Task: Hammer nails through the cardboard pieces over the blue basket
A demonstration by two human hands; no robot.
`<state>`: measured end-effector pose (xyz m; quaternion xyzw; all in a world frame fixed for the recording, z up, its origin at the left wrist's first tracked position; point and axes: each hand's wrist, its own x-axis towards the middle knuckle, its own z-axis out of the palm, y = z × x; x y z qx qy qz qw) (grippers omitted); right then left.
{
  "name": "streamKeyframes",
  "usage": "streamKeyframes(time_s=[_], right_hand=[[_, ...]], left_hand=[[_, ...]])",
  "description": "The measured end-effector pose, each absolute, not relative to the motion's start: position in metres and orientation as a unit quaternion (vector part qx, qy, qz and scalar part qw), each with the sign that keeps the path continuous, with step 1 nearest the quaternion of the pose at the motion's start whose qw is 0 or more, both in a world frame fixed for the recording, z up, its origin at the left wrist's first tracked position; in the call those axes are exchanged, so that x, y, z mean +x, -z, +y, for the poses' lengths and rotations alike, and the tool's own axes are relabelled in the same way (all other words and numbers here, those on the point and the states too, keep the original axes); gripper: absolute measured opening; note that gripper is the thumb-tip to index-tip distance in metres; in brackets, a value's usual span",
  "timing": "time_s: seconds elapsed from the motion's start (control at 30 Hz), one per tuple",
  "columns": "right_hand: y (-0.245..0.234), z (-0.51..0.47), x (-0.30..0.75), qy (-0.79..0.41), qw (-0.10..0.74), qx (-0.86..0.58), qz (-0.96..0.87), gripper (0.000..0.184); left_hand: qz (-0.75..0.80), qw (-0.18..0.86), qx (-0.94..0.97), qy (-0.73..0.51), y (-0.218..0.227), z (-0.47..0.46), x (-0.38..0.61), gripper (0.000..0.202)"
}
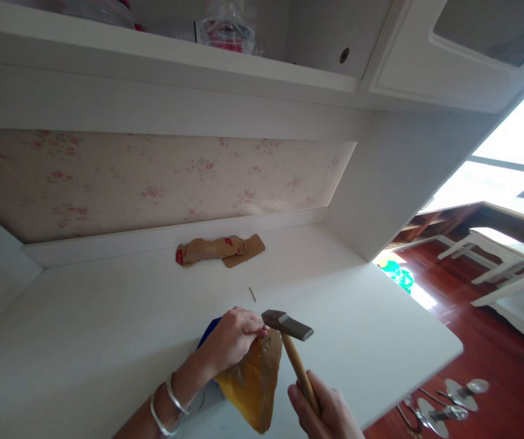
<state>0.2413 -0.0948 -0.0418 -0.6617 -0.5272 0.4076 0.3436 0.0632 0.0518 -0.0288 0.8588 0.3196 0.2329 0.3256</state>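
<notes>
My right hand point(321, 405) is wrapped round the wooden handle of a hammer point(288, 325). The hammer's grey metal head is held up beside the fingertips of my left hand point(237, 332). Those fingers are pinched together over a piece of cardboard point(248, 390), yellow on one part and brown along its edge, holding what looks like a small nail, mostly hidden. Several small shiny dots, like nail heads or holes, show in the brown edge. Something blue point(208, 334) lies under my left hand, largely covered. A loose nail point(252, 294) lies on the white desk point(120, 317) beyond my hands.
Torn brown cardboard point(219, 250) lies near the back of the desk. Overhead runs a white shelf point(166, 49) with plastic-wrapped items point(228, 33). A white side panel point(381, 183) bounds the desk at the right. White stools point(495, 250) stand on the red floor point(467, 317).
</notes>
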Motion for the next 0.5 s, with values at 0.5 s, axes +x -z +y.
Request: streamKeyframes(time_s=[0.5], right_hand=[[-0.005, -0.09, 0.25, -0.493, 0.369, -0.657, -0.435, 0.048]], left_hand=[[0.301, 0.422, 0.836, -0.182, 0.02, 0.06, 0.057, 0.033]])
